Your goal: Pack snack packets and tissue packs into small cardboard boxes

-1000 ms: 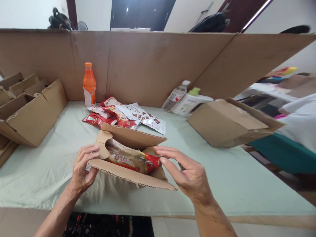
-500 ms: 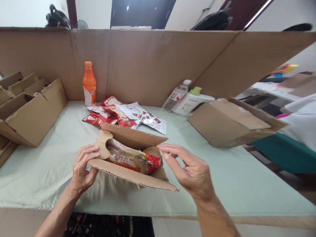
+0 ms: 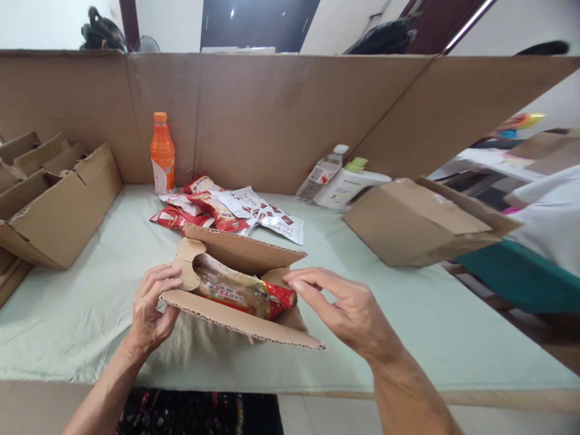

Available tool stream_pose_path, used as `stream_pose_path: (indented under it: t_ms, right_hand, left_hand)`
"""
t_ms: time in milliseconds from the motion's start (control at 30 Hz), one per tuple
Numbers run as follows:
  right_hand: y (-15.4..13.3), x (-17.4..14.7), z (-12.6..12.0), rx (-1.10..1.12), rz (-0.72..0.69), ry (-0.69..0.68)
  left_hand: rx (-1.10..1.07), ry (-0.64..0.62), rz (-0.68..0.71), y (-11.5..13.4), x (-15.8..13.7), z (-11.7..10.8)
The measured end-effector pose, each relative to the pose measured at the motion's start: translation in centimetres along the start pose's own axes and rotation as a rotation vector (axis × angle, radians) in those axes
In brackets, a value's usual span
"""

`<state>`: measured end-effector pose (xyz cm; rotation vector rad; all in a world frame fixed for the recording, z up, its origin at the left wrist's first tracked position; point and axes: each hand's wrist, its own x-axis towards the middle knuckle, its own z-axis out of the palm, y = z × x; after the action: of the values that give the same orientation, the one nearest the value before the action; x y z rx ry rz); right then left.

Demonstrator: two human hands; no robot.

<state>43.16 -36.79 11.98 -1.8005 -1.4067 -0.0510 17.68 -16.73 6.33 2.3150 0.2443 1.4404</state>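
An open cardboard box stands slightly tilted near the front of the table, its long flaps spread apart. Inside lies a glossy snack packet in gold, red and clear plastic. My left hand is closed on the box's left end, fingers outside the folded end flap and thumb under the front flap. At the opposite end, my right hand has its thumb and forefinger brought together at the upper edge of the right end flap. The other right fingers are partly hidden behind the forefinger.
Red and white snack pouches lie behind the box. An orange drink bottle, a clear bottle and a white bottle stand or lean near the cardboard wall. Other boxes are left; another box is right.
My right thumb and forefinger have drawn closer together and moved slightly left onto the right end flap. My left hand keeps its hold. The view has shifted slightly.
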Motion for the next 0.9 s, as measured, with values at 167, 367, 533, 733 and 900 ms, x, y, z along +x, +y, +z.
stream_pose_path:
  t_ms: [167, 367, 533, 733, 900]
  right_hand:
    - [-0.7, 0.3, -0.9, -0.057, 0.065, -0.235]
    - [-0.9, 0.4, -1.1, -0.101, -0.001, -0.378]
    - [-0.3, 0.8, -1.6, -0.1, -0.044, -0.49]
    - [-0.4, 2.3, -1.8, -0.105, -0.046, -0.606]
    - [-0.8, 2.6, -1.5, -0.161, -0.049, -0.703]
  left_hand:
    - [-0.012, 0.009, -0.005, 0.0, 0.1, 0.1]
    - [-0.014, -0.013, 0.006, 0.0, 0.0, -0.1]
    - [-0.009, -0.007, 0.007, 0.0, -0.1, -0.1]
    - [-0.014, -0.005, 0.001, 0.1, -0.1, -0.1]
    - [0.006, -0.003, -0.014, 0.5, 0.0, 0.0]
